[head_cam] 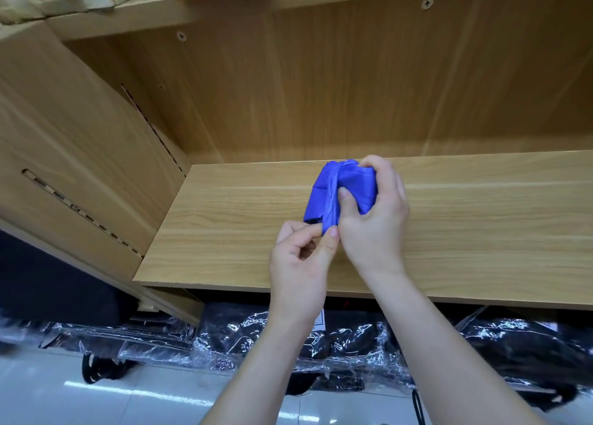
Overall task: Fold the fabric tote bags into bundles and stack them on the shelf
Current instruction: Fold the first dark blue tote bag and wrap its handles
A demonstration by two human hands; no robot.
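Blue bag (pixel 327 193), folded into a bundle, is over the wooden shelf (pixel 224 232) (touching it or not, I cannot tell). The right hand (pixel 375 222) grips it, fingers curled over the top and thumb pressed into the fabric; the left hand (pixel 298 264) pinches its lower edge between thumb and forefinger, other fingers curled.

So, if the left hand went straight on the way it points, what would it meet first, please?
The folded blue tote bag, whose near corner the left hand seems already to pinch. Right behind that lies the right hand gripping the bag, though depth is hard to judge.
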